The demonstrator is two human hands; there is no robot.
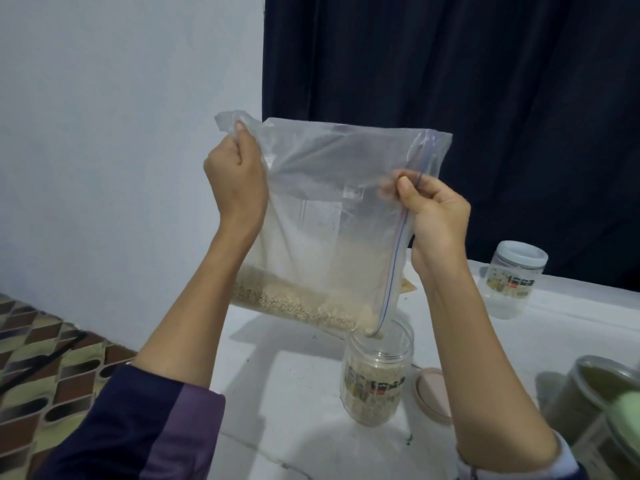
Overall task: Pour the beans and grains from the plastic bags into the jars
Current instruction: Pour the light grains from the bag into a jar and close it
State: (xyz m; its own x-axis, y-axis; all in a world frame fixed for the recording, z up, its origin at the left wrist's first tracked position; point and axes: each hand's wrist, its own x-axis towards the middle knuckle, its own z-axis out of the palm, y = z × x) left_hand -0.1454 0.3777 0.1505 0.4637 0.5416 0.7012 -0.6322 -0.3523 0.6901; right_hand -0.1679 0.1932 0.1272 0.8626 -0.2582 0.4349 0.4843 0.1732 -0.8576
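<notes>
Pinching a bunched upper corner of the clear zip bag [322,209], the left hand [235,181] holds it up with fingers curled tight round the plastic. The right hand [433,209] grips the bag's blue zip edge between thumb and curled fingers, holding it tilted so the lowest corner dips into the mouth of the open jar [377,372]. Pale grains [298,299] lie along the bag's bottom edge and gather toward that corner. The jar stands on the white table [294,393] and is partly filled with the same pale grain; its printed label is too blurred to read. Faint print on the bag is equally illegible. A beige lid [431,393] lies flat just beside the jar, partly hidden by the right forearm. Farther back stands a second jar [512,278] with a white lid on and a similar unreadable label. At the right edge are containers of green contents [595,396].
</notes>
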